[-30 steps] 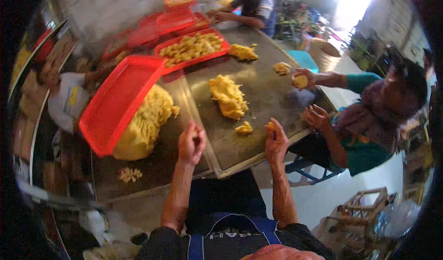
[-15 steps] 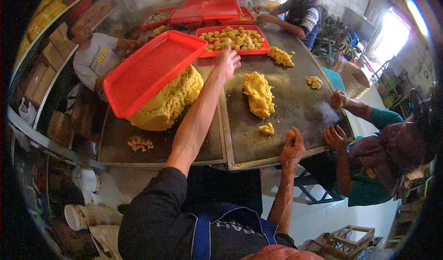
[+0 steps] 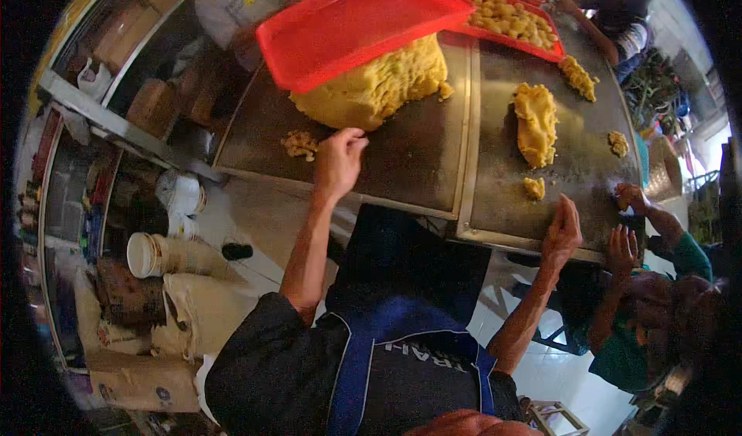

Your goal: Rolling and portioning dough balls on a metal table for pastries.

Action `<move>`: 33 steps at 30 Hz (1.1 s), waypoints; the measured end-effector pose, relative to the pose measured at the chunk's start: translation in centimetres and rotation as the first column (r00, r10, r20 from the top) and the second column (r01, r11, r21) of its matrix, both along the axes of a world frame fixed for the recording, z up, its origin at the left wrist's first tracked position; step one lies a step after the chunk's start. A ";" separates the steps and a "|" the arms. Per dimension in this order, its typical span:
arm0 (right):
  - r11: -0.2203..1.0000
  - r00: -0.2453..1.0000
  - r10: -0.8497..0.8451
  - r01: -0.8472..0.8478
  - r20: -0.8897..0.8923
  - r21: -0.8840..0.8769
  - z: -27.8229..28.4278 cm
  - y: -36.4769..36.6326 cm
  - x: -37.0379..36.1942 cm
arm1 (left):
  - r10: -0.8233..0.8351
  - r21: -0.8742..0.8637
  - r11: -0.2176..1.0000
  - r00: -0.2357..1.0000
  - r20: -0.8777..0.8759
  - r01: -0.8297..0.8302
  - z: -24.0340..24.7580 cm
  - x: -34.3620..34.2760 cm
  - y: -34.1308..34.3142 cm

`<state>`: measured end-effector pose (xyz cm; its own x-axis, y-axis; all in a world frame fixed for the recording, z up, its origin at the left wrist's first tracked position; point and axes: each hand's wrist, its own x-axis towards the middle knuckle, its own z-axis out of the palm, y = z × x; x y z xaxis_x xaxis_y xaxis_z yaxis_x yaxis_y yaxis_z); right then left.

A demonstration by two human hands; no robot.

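My left hand (image 3: pixel 338 163) is just in front of the big lump of yellow dough (image 3: pixel 379 88), to the right of a small heap of pale brown crumbly pieces (image 3: pixel 298 144). Its fingers are loosely bent and partly apart, with nothing visible in them. Close to the table's front edge, my right hand (image 3: pixel 563 233) has its fingers curled together. The piece of dough it held half a second ago is now hidden by the fingers. A small dough scrap (image 3: pixel 534 189) lies beyond it, and a long dough lump (image 3: pixel 535 125) farther back.
A red tray (image 3: pixel 355 30) leans tilted over the big lump. Behind it, another red tray (image 3: pixel 558 49) holds many round dough balls (image 3: pixel 510 20). More dough (image 3: pixel 578 79) and crumbs (image 3: pixel 617 144) lie on the right. A co-worker's hands (image 3: pixel 623 243) are at the right edge; two other people stand farther off.
My left hand has drawn back from the tray of balls to the front of the big lump. My right hand stays near the front edge. The whole view has swung leftward and down.
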<state>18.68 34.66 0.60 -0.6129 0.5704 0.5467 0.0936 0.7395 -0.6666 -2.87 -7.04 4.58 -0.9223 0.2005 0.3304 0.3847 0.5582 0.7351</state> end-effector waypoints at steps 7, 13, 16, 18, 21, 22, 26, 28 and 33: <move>0.953 0.965 -0.256 0.263 -0.061 0.150 0.4 -1.0 0.2 | 0.174 -0.514 0.808 0.950 -0.258 -0.288 -2.1 1.3 -6.7; 0.969 0.967 -0.240 0.243 -0.087 0.030 -1.1 -0.3 0.5 | 0.099 -0.435 0.886 0.981 -0.166 -0.162 -1.9 0.3 -7.6; 0.965 0.966 -0.257 0.258 -0.036 0.044 -0.9 -0.2 0.2 | 0.028 -0.422 0.905 0.997 -0.073 -0.056 -2.4 -0.7 -8.5; 0.964 0.965 -0.260 0.262 -0.042 0.046 -0.4 -0.6 0.1 | 0.081 -0.312 0.947 0.997 -0.003 -0.078 -2.6 -0.9 -8.5; 0.965 0.965 -0.260 0.258 -0.029 -0.042 0.5 -1.6 0.0 | 0.109 -0.274 0.958 0.990 0.088 -0.081 -1.7 -0.9 -8.5; 0.959 0.967 -0.256 0.253 -0.010 -0.131 0.6 -1.8 0.1 | 0.091 -0.346 0.937 0.990 0.103 -0.050 -1.3 -1.0 -8.6; 0.962 0.962 -0.273 0.273 -0.002 0.031 0.1 -1.1 0.4 | 0.021 -0.141 0.990 0.998 0.067 -0.011 -2.6 -1.9 -10.0; 0.954 0.953 -0.300 0.300 0.032 0.017 0.4 -1.4 0.2 | -0.003 -0.179 0.984 0.997 -0.083 -0.012 -2.4 -2.0 -10.2; 0.972 0.971 -0.228 0.223 -0.068 -0.078 0.3 -1.7 -0.2 | 0.053 0.101 0.993 0.998 0.040 -0.057 -1.6 -1.0 -7.4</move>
